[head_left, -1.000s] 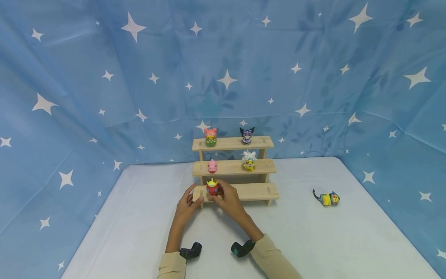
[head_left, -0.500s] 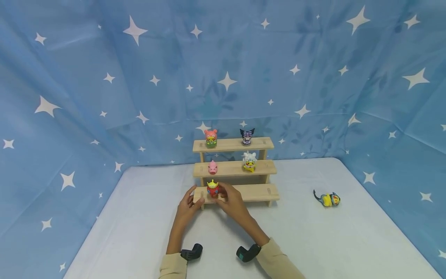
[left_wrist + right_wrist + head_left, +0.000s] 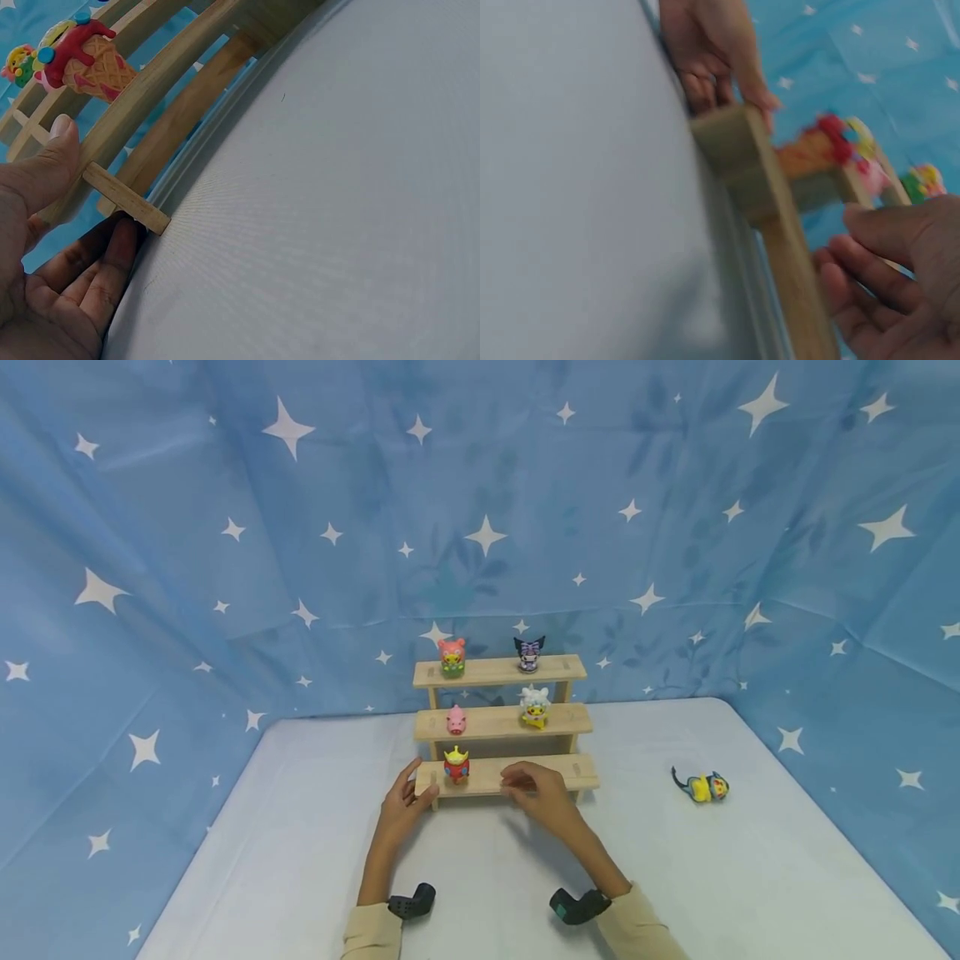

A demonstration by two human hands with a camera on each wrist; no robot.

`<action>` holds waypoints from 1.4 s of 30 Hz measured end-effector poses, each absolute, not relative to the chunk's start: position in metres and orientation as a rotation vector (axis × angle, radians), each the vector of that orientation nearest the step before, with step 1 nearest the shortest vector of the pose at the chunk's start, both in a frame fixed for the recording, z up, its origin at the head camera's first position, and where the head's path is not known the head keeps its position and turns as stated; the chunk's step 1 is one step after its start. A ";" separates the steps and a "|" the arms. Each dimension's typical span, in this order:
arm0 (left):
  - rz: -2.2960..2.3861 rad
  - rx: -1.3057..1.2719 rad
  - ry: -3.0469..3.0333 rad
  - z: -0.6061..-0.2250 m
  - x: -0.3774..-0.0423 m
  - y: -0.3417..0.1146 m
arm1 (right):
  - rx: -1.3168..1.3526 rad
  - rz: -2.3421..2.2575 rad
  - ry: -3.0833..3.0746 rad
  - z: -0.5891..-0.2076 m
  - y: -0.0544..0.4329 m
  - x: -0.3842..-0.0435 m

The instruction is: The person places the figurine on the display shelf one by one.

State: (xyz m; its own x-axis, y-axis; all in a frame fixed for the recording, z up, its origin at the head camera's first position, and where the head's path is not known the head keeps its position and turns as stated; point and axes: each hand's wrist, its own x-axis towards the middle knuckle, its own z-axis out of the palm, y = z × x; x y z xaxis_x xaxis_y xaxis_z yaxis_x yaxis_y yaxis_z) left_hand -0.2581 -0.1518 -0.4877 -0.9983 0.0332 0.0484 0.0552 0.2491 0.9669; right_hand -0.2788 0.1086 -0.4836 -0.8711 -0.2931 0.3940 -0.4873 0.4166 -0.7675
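Observation:
A three-step wooden display shelf (image 3: 504, 722) stands on the table in the head view. On its bottom step, at the left, a red toy figurine (image 3: 456, 766) with a yellow crown-like top stands upright; the left wrist view shows its waffle-cone lower part (image 3: 100, 71). My left hand (image 3: 402, 807) grips the left end of the bottom step, thumb (image 3: 64, 142) at the board and fingers (image 3: 112, 274) by the leg. My right hand (image 3: 546, 795) holds nothing, its fingers loosely bent, in front of the bottom step and right of the red figurine.
The middle step bears a pink pig figurine (image 3: 456, 720) and a white-and-yellow figurine (image 3: 535, 707). Above them stand a pink-and-green figurine (image 3: 452, 658) and a black-and-purple one (image 3: 529, 654). A yellow-and-blue figurine (image 3: 702, 787) lies on the white table (image 3: 750, 877) to the right.
My right hand has let go of the red figurine and moved right, away from it. The figurine stays on the bottom step, and my left hand keeps its place.

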 end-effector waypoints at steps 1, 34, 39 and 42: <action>-1.918 -0.092 -2.468 -0.488 -0.258 -0.152 | 0.698 1.434 -2.502 -0.481 0.117 -0.281; -1.923 -0.046 -2.444 -0.531 -0.279 -0.157 | -0.401 0.959 -3.016 -0.478 0.369 -0.260; -1.922 -0.056 -2.442 -0.530 -0.278 -0.157 | -0.441 0.966 -2.935 -0.494 0.369 -0.261; -1.905 -0.054 -2.454 -0.529 -0.276 -0.157 | -0.475 1.019 -2.883 -0.500 0.368 -0.260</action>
